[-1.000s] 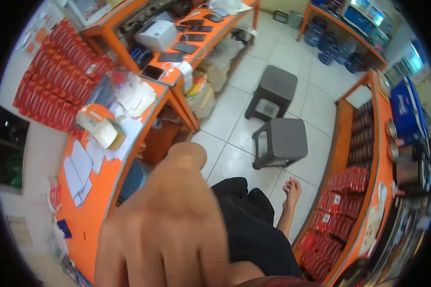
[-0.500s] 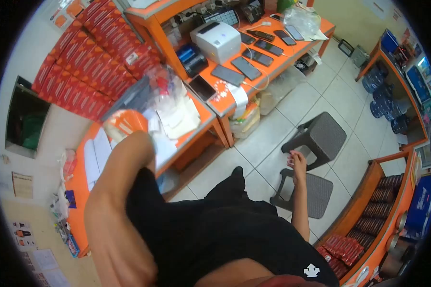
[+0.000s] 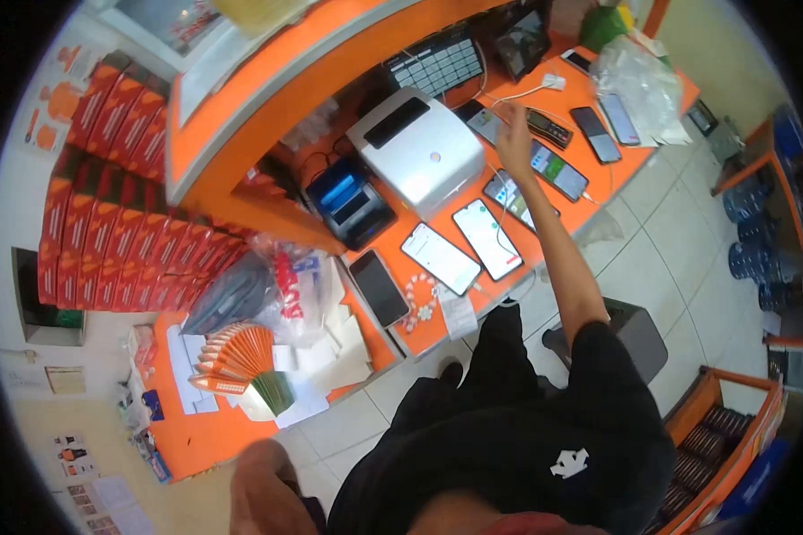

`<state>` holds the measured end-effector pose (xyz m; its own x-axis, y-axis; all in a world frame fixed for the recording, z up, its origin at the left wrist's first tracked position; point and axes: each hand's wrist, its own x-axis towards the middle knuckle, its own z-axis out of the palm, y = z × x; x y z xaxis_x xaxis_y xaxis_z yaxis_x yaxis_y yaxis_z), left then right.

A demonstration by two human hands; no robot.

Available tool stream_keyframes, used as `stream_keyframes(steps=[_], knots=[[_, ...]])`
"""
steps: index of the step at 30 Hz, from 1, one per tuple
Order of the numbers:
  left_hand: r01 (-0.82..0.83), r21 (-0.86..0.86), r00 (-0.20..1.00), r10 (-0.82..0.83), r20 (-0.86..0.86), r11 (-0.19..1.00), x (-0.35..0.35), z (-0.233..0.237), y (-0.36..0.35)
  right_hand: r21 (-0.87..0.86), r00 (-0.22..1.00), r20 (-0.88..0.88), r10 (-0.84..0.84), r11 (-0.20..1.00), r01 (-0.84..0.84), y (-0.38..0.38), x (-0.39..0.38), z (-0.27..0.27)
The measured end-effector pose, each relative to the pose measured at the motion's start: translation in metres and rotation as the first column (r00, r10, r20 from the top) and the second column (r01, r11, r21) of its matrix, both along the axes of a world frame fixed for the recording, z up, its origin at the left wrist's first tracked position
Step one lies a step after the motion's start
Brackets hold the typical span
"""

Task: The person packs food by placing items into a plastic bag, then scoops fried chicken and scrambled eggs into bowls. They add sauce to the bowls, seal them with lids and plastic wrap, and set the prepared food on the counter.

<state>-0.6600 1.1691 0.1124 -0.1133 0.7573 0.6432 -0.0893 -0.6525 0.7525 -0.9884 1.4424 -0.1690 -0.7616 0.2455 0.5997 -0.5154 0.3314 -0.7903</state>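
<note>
My right hand (image 3: pixel 514 143) reaches over the orange table (image 3: pixel 393 241), fingers stretched out beside a phone (image 3: pixel 482 122) and a white cable. It seems to hold nothing, though its fingertips are small in view. Nearby lie a black handheld device (image 3: pixel 549 128) and a phone with a green picture on its screen (image 3: pixel 559 171). Closer to me, a white-screened phone (image 3: pixel 441 257) and another lit phone (image 3: pixel 488 237) rest side by side. My left forearm (image 3: pixel 268 490) is bent at the bottom left; the hand itself is out of sight. An orange folding fan (image 3: pixel 245 357) lies spread on the left table section.
A white box-shaped printer (image 3: pixel 417 152) and a black-and-blue device (image 3: pixel 350 201) stand behind the phones. Red boxes (image 3: pixel 107 241) are stacked at the left. A raised orange shelf (image 3: pixel 268 98) overhangs the table. A grey stool (image 3: pixel 629 339) stands below my right arm.
My right hand has swung up from beside the stools to over the phones. My left arm has drawn back from the fan. Several phone screens, dark before, are lit. The table looks nearer.
</note>
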Motion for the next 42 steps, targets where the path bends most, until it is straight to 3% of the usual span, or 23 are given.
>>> stream_keyframes(steps=[1,3,4,6,7,9,11,14,19,22,25,28,29,30,32,34,36,37,38,39,40,41,42], knots=[[-0.029,-0.020,0.997,0.030,0.065,0.999,-0.013,-0.012,0.007,0.031,0.992,-0.089,0.094,0.995,-0.092,-0.006,-0.045,0.004],[-0.080,-0.055,0.976,0.090,0.197,0.995,-0.034,-0.030,0.027,0.358,0.999,0.037,-0.019,0.934,0.005,-0.018,-0.122,-0.014],[-0.120,-0.065,0.960,0.132,0.246,0.991,-0.047,-0.036,0.040,0.346,0.998,0.064,-0.004,0.938,-0.019,-0.024,-0.144,-0.023],[-0.216,-0.037,0.922,0.217,0.321,0.976,-0.073,-0.043,0.065,0.528,0.970,0.032,0.241,0.820,-0.221,-0.037,-0.180,-0.029],[-0.281,-0.009,0.900,0.267,0.345,0.960,-0.086,-0.047,0.077,0.516,0.965,0.045,0.259,0.821,-0.245,-0.043,-0.195,-0.031],[-0.407,0.037,0.843,0.360,0.400,0.913,-0.103,-0.049,0.091,0.718,0.953,0.029,0.302,0.657,-0.230,-0.055,-0.209,-0.039],[-0.496,-0.152,0.798,0.517,0.309,0.855,-0.118,-0.052,0.096,0.746,0.939,0.015,0.345,0.621,-0.240,-0.060,-0.219,-0.041],[-0.478,-0.197,0.790,0.517,0.329,0.856,-0.129,-0.057,0.106,0.747,0.907,-0.201,0.369,0.657,-0.102,-0.075,-0.234,-0.056],[-0.583,-0.196,0.726,0.614,0.311,0.788,-0.120,-0.063,0.114,0.788,0.895,-0.288,0.341,0.615,0.020,-0.086,-0.240,-0.050],[-0.669,-0.210,0.672,0.701,0.239,0.713,-0.096,-0.067,0.114,0.791,0.890,-0.239,0.388,0.610,-0.053,-0.089,-0.252,-0.051],[-0.812,-0.150,0.520,0.816,0.253,0.564,-0.054,-0.075,0.115,0.745,0.923,-0.281,0.262,0.666,0.037,-0.093,-0.261,-0.058],[-0.815,-0.183,0.504,0.828,0.245,0.550,0.026,-0.079,0.104,0.641,0.942,-0.331,0.064,0.747,0.174,-0.067,-0.252,-0.051],[-0.873,-0.200,0.413,0.892,0.186,0.445,0.057,-0.080,0.104,0.495,0.961,-0.273,0.053,0.864,0.093,-0.058,-0.217,-0.020],[-0.918,-0.212,0.314,0.941,0.127,0.335,0.087,-0.081,0.106,0.450,0.873,-0.488,0.005,0.858,0.247,-0.052,-0.190,-0.008],[-0.918,-0.251,0.268,0.947,0.177,0.307,0.141,-0.082,0.111,0.101,0.978,-0.205,0.033,0.995,-0.013,-0.053,-0.098,0.035],[-0.949,-0.106,0.262,0.931,0.254,0.296,0.188,-0.079,0.108,0.086,0.977,-0.201,0.070,0.995,-0.053,-0.079,0.004,0.062],[-0.973,-0.036,0.214,0.946,0.244,0.229,0.243,-0.083,0.113,0.208,0.924,-0.223,0.310,0.942,-0.265,-0.118,0.081,0.031],[-0.981,0.110,0.180,0.957,0.227,0.159,0.270,-0.083,0.120,0.333,0.905,-0.104,0.413,0.872,-0.360,-0.142,0.135,0.024],[-0.959,0.283,0.083,0.981,0.173,0.031,0.315,-0.090,0.133,0.275,0.659,-0.273,0.701,0.713,-0.645,-0.200,0.227,-0.011],[-0.971,0.212,-0.078,0.985,0.153,-0.110,0.335,-0.083,0.141,0.237,0.606,-0.035,0.794,0.596,-0.767,-0.213,0.299,-0.003],[-0.956,0.223,-0.162,0.978,0.134,-0.189,0.358,-0.083,0.147,0.179,0.480,-0.017,0.877,0.475,-0.862,-0.227,0.363,-0.001],[-0.956,0.179,-0.224,0.972,0.076,-0.234,0.379,-0.083,0.151,0.291,0.340,0.016,0.940,0.321,-0.901,-0.236,0.415,-0.016],[-0.943,0.135,-0.307,0.952,0.006,-0.305,0.400,-0.080,0.154,0.188,0.102,0.148,0.984,0.073,-0.979,-0.240,0.467,-0.018]])
